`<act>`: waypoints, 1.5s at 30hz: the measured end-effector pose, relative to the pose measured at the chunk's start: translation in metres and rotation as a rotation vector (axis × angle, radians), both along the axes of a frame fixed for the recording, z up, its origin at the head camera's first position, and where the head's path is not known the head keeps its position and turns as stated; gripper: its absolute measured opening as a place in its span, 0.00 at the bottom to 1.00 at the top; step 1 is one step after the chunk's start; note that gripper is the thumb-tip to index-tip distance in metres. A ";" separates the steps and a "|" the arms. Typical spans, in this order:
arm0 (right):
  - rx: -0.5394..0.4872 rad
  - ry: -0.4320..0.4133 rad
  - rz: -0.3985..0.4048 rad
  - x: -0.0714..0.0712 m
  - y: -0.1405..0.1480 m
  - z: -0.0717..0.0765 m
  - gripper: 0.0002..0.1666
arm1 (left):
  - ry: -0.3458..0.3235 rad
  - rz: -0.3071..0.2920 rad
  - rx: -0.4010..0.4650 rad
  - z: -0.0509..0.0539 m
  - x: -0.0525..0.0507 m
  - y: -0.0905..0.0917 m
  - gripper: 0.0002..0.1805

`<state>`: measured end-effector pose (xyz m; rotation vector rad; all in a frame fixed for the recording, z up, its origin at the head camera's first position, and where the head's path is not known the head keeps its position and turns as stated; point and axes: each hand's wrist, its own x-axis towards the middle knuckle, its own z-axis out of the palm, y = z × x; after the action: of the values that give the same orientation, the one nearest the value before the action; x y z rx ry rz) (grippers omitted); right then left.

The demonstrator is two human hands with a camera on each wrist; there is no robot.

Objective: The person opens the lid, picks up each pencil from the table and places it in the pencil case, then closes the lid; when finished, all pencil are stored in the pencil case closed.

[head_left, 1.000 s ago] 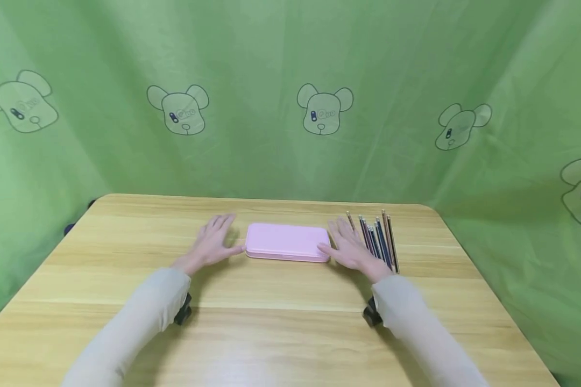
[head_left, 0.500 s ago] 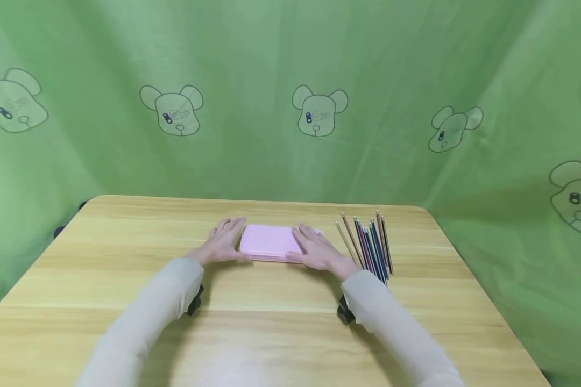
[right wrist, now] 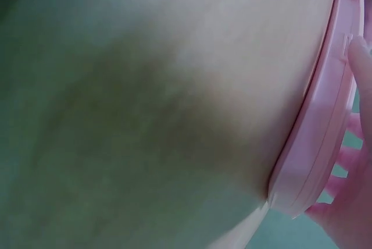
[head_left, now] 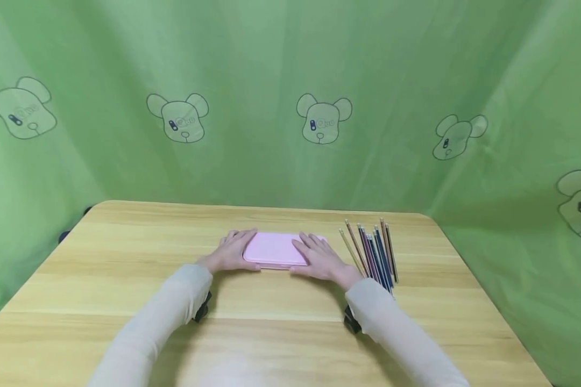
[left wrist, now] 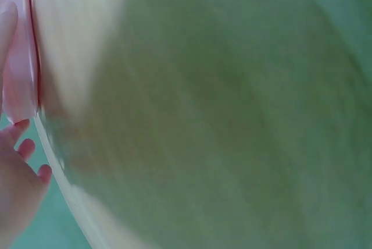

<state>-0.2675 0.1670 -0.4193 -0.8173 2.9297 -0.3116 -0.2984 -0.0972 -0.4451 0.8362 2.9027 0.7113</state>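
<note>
A shut pink pencil case [head_left: 273,248] lies flat on the table, its long side facing me. At its left end, my left hand [head_left: 232,253] holds it, thumb along the front side and fingers around the far left corner. My right hand [head_left: 321,262] grips the right part, fingers spread over the lid and thumb on the front edge. In the right wrist view, that thumb [right wrist: 359,57] lies by a small latch [right wrist: 347,44] on the case [right wrist: 314,115]. Near the right hand, several pencils [head_left: 375,252] lie in a loose bunch; the sleeve hides some of their near ends.
The wood-grain table [head_left: 271,344] has rounded far corners. A green curtain [head_left: 252,172] with printed bear heads hangs behind it and along both sides. Dark wrist cameras [head_left: 352,321] sit below both sleeves.
Both hands have closed in on the case: the left moved right onto its left end, and the right moved left from its right end onto the lid. More pencils are uncovered.
</note>
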 end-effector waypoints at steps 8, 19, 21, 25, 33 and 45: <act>0.147 0.103 0.046 -0.009 -0.016 0.008 0.48 | 0.023 0.007 -0.011 0.005 -0.004 -0.005 0.57; 0.472 0.408 0.188 -0.017 -0.034 0.008 0.40 | 0.055 0.041 0.038 0.004 -0.005 -0.011 0.54; 0.521 0.489 0.244 -0.019 -0.033 0.007 0.39 | 0.055 0.036 0.030 0.004 -0.004 -0.010 0.54; 0.558 0.604 0.354 -0.025 -0.027 0.007 0.38 | 0.048 0.011 0.004 0.005 -0.004 -0.007 0.53; 0.549 0.731 0.485 -0.032 -0.014 0.004 0.35 | 0.040 -0.005 -0.001 0.006 -0.005 0.003 0.53; 0.464 0.971 0.518 -0.029 -0.010 -0.015 0.29 | 0.036 0.004 0.032 0.002 -0.006 0.000 0.51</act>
<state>-0.2969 0.1573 -0.4345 -1.9677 3.0739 1.0302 -0.3045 -0.0970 -0.4428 0.8550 2.9334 0.7530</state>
